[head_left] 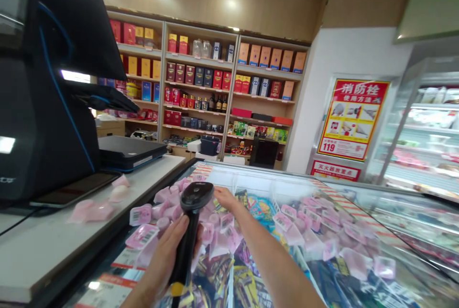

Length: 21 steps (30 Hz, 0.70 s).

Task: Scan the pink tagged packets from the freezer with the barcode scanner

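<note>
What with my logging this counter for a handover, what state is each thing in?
Barcode scanner: held roughly upright; on or off, cannot tell.
Left hand: closed round the scanner's handle.
Right hand: beyond the scanner; fingers partly hidden.
Pink packs: loose, heaped over the freezer; a few on the counter.
Checkout terminal: standing; on or off, cannot tell.
Shelves: stocked with boxes.
Poster: on the wall.

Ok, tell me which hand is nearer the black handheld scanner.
Left: the left hand grips the scanner by its handle; the right hand shows just right of its head, contact unclear.
</note>
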Available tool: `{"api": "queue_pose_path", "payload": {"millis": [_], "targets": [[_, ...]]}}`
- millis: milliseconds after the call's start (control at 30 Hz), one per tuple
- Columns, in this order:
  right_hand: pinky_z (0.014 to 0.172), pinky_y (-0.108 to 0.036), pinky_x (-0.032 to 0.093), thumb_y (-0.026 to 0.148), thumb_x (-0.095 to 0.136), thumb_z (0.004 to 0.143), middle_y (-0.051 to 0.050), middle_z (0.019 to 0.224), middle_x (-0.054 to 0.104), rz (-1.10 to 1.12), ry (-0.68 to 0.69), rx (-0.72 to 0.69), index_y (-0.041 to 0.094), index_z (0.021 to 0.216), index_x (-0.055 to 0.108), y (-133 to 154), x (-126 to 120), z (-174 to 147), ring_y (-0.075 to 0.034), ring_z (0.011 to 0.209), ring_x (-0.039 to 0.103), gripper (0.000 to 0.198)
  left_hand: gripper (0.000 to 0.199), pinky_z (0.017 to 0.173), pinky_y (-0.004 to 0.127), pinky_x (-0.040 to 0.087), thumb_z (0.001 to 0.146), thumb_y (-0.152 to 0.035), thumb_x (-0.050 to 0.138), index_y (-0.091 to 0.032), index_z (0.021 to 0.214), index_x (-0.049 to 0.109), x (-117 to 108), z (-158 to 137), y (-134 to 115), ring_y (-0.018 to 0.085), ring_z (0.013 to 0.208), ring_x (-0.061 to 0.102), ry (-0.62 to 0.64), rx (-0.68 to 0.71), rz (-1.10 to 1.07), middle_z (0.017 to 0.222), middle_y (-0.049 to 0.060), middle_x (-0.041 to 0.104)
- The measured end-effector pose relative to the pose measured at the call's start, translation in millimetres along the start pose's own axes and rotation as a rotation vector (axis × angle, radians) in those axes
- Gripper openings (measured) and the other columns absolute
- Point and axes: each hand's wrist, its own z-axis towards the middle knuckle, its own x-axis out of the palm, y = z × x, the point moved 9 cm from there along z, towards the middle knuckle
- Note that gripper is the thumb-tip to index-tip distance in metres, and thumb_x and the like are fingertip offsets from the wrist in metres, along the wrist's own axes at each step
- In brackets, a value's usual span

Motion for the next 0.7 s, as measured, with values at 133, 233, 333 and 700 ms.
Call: {"api": "queue_pose_path", "payload": {"millis": [133, 233, 333, 700], "targets": [[0.083, -0.033, 0.034, 0.021, 0.030, 0.076, -0.004, 0.096, 0.060, -0.149, -0.155, 0.053, 0.019, 0.091, 0.061, 4.2, -45.2, -50.5, -0.018, 0.092, 0.050, 0.034, 0.045, 0.035, 0.018, 0.034, 0.058, -0.045, 0.060, -0.016, 0.092, 0.053, 16.1, -11.1, -7.7, 0.007, 0.039, 0.046, 0.115, 0.013, -0.026, 0.057, -0.002, 0.056], [0.093, -0.046, 0.014, 0.019, 0.040, 0.072, -0.008, 0.107, 0.055, -0.518, -0.207, 0.029, 0.019, 0.085, 0.062, 2.1, -76.4, -95.8, -0.025, 0.111, 0.035, 0.026, 0.041, 0.038, 0.017, 0.036, 0.057, -0.040, 0.063, -0.017, 0.090, 0.052, 26.7, -20.7, -11.6, 0.006, 0.041, 0.046, 0.163, 0.034, -0.015, 0.056, -0.004, 0.055], [0.092, -0.052, 0.005, 0.022, 0.042, 0.073, -0.011, 0.106, 0.055, -0.980, -0.180, 0.032, 0.018, 0.086, 0.061, -6.0, -94.3, -128.3, -0.028, 0.113, 0.030, 0.023, 0.036, 0.040, 0.016, 0.037, 0.054, -0.034, 0.066, -0.016, 0.082, 0.053, 32.8, -28.9, -6.9, 0.007, 0.043, 0.048, 0.152, 0.015, 0.035, 0.054, -0.004, 0.055], [0.092, -0.046, 0.012, 0.035, 0.032, 0.079, -0.009, 0.089, 0.061, -1.104, -0.155, 0.096, 0.017, 0.087, 0.060, -37.6, -148.9, -157.7, -0.024, 0.102, 0.042, 0.034, 0.035, 0.037, 0.018, 0.040, 0.058, -0.034, 0.064, -0.017, 0.087, 0.053, 10.0, -43.8, 12.3, 0.008, 0.041, 0.050, 0.101, -0.105, 0.019, 0.055, -0.003, 0.057]]}}
